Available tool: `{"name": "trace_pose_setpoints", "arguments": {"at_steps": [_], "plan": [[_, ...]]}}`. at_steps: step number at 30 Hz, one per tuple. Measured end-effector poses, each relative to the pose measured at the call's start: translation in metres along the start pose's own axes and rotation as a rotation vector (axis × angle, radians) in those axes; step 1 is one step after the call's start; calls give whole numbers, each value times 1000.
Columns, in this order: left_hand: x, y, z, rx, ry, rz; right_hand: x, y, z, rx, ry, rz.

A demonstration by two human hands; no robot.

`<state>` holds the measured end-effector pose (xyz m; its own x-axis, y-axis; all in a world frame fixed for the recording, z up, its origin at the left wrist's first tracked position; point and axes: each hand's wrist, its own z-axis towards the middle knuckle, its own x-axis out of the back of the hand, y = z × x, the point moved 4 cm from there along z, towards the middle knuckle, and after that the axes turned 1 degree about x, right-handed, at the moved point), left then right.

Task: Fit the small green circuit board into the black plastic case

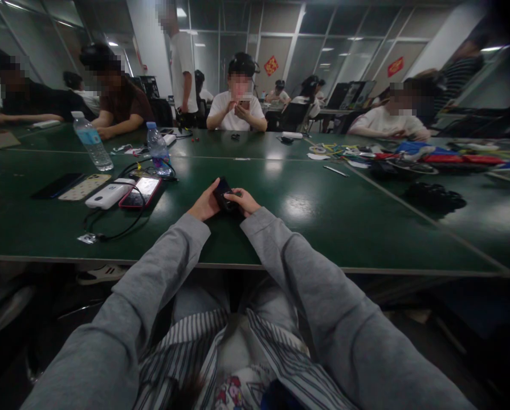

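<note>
Between my two hands is a small black boxy device (224, 187), tilted just above the green table (276, 239); its exact kind is unclear. My left hand (207, 201) grips its left side, with the thumb along the upper edge. From the right, my right hand (245, 201) holds it too, its thumb lying across the face. The fingers beneath the device are mostly hidden. To the left of my hands lie a phone with a red rim (141, 192) and a white power bank (109, 193) with a black cable.
Two water bottles (93, 141) stand at the left, beyond a patterned phone case (85, 187). A pen (335, 171) lies right of centre. Tangled cables and colourful items (429, 154) cover the far right, with a black bundle (436, 196) nearer. Several people sit around the table.
</note>
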<state>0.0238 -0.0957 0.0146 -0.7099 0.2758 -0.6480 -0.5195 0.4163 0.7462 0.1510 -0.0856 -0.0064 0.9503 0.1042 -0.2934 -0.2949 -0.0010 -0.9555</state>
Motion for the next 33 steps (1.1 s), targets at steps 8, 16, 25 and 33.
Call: {"name": "trace_pose_setpoints", "arguments": {"at_steps": [8, 16, 25, 33], "plan": [[-3, -1, -1, -6, -18, 16, -3, -6, -4, 72, -47, -20], [-4, -1, -2, 2, -7, 15, -2, -6, -2, 118, -56, -71], [0, -2, 1, -9, -10, 7, -5, -2, 2, 125, -52, -72], [12, -3, 8, 23, 70, -7, -4, 4, 3, 164, 43, -340]]}}
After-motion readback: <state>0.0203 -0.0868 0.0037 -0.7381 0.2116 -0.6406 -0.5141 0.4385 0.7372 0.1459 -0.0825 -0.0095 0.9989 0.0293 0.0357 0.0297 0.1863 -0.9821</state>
